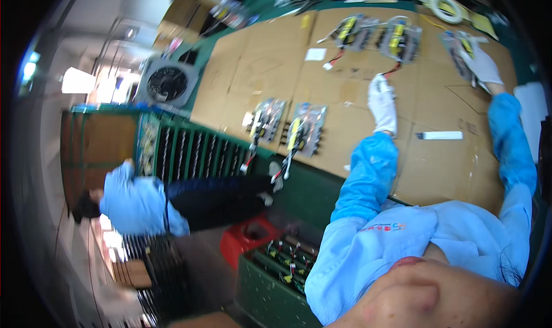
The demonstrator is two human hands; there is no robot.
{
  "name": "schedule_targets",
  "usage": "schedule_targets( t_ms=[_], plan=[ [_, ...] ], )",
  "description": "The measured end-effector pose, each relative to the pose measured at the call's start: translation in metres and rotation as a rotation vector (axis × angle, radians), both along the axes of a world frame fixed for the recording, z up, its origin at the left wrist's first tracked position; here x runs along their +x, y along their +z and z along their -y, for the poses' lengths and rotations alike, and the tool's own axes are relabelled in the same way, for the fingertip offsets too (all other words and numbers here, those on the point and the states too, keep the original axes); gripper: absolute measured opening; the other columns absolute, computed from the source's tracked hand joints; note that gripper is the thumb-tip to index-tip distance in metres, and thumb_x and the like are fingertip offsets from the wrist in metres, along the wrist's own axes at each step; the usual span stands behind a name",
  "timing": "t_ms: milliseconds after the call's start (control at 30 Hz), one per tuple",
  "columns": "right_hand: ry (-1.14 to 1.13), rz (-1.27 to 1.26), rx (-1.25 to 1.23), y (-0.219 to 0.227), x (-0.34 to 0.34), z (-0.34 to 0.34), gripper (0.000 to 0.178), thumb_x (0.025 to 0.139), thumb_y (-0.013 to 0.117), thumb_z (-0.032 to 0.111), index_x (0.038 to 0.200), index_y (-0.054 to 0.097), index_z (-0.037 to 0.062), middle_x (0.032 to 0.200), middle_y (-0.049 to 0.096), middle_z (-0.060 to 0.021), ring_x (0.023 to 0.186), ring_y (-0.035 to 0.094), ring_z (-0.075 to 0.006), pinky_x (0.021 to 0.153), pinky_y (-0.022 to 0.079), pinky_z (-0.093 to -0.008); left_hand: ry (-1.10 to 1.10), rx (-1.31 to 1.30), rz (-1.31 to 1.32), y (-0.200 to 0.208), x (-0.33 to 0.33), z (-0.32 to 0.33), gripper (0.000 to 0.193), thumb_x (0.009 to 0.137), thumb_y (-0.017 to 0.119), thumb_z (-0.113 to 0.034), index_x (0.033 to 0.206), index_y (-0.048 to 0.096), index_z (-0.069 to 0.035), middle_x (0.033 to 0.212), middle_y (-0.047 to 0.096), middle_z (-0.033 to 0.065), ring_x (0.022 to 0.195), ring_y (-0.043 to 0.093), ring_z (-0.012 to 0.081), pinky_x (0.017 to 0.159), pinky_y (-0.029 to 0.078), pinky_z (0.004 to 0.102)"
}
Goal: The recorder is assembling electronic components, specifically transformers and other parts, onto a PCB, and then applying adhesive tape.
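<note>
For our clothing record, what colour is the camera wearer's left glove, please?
The left glove is white, clearest in the head view.

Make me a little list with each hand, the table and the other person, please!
Left hand: white glove, fingertips by red wires
Right hand: white glove, at a circuit board
Other boards: two far back, two toward the left
Table cover: brown cardboard
Other person: blue shirt, dark trousers
Stool: red

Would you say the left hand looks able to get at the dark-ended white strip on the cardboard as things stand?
Probably yes: the white strip lies uncovered on the cardboard, to the right of the gloved left hand, and nothing visible stands between them.
</note>
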State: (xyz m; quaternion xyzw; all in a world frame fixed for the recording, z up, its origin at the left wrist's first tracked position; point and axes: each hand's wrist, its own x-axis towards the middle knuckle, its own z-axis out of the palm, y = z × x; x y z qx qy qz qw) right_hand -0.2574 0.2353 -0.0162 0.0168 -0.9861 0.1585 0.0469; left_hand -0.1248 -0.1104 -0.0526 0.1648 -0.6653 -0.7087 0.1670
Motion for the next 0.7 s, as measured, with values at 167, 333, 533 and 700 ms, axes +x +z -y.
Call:
schedule_targets(
  t_ms=[167,333,533,700],
  plan=[
    [0.145,-0.129,0.211,0.016,0.02,-0.011,0.066,0.098,0.058,0.04,0.156,0.036,0.0162,0.134,0.06,-0.0252,0.121,0.059,-0.0413,0.099,0.049,-0.0455,0.036,0.024,0.005,-0.004,-0.003,0.004,0.039,0.104,0.056,-0.035,0.124,0.062,-0.002,0.09,0.065,0.006,0.074,0.063,0.0111,0.064,0.056,0.028],
    [0.611,-0.094,-0.091,0.046,0.136,0.038,0.07,0.09,0.068,0.02,0.152,0.04,0.0065,0.136,0.058,-0.0246,0.125,0.056,-0.0395,0.104,0.047,-0.0451,0.049,0.056,-0.038,-0.007,-0.005,0.005,0.033,0.104,0.054,-0.032,0.12,0.063,-0.004,0.092,0.064,0.0065,0.072,0.063,0.0116,0.064,0.055,0.0279],
    [0.704,0.103,0.152,0.042,0.219,0.074,0.08,0.08,0.075,0.015,0.15,0.04,0.0019,0.137,0.054,-0.0223,0.129,0.051,-0.039,0.108,0.042,-0.044,0.045,0.067,-0.084,-0.024,-0.008,0.006,0.027,0.106,0.051,-0.027,0.115,0.062,-0.005,0.089,0.065,0.0068,0.071,0.063,0.0116,0.063,0.053,0.0274],
    [0.643,0.003,0.078,0.038,0.224,0.075,0.063,0.081,0.07,0.007,0.14,0.05,0.0004,0.114,0.059,-0.0155,0.107,0.057,-0.0346,0.092,0.048,-0.0434,0.026,0.139,-0.194,-0.012,-0.002,0.002,0.027,0.105,0.051,-0.028,0.112,0.063,-0.005,0.082,0.067,0.0078,0.069,0.064,0.0137,0.064,0.053,0.0268]
  ],
)
